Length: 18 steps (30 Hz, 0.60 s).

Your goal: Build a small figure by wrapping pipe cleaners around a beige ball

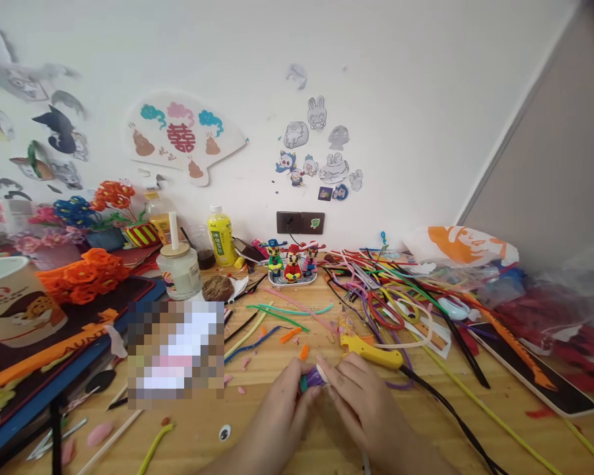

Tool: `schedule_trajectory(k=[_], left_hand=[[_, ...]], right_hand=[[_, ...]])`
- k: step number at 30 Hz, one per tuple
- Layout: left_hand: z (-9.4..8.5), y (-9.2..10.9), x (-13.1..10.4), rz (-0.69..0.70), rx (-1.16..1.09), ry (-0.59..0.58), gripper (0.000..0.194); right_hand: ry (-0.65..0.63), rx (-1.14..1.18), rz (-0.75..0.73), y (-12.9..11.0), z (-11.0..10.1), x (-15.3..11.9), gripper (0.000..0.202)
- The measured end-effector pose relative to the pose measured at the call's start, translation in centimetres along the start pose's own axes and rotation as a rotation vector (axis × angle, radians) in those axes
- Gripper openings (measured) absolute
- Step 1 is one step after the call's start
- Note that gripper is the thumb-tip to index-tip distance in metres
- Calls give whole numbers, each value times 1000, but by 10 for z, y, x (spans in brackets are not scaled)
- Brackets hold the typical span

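Observation:
A small purple and teal piece (pixel 315 378) sits between my two hands, low in the middle of the head view. Its left, teal end is pinched in the fingers of my left hand (pixel 288 402). My right hand (pixel 359 396) has its fingers closed on the piece's other side, near a pale bit at its top. Fingers cover much of the piece. Just beyond my right hand lies a yellow glue gun (pixel 373 351), its black cord running to the lower right. Orange scraps (pixel 291 335) lie beyond my hands.
Three small figures (pixel 293 264) stand on a tray by the wall. Pipe cleaners and red-handled scissors (pixel 385 315) crowd the right. A jar (pixel 179 272), a yellow bottle (pixel 221 236) and a paper cup (pixel 20 302) stand left. A googly eye (pixel 225 433) lies near the front.

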<state>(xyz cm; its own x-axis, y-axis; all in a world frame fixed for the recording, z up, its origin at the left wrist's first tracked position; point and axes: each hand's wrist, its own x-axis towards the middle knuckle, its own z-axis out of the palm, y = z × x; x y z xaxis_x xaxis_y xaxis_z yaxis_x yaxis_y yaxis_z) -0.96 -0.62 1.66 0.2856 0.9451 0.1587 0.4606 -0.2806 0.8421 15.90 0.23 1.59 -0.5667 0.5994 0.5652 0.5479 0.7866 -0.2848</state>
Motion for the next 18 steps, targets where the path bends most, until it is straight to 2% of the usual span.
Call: schedule_trajectory(k=[9, 15, 18], left_hand=[[4, -14, 9, -36, -132, 58, 10], [1, -29, 17, -37, -169, 79, 17], [1, -41, 22, -30, -192, 24, 26]], right_hand=[[8, 159, 134, 8, 20, 6, 43], [20, 154, 105, 12, 28, 16, 46], [42, 88, 73, 24, 43, 14, 46]])
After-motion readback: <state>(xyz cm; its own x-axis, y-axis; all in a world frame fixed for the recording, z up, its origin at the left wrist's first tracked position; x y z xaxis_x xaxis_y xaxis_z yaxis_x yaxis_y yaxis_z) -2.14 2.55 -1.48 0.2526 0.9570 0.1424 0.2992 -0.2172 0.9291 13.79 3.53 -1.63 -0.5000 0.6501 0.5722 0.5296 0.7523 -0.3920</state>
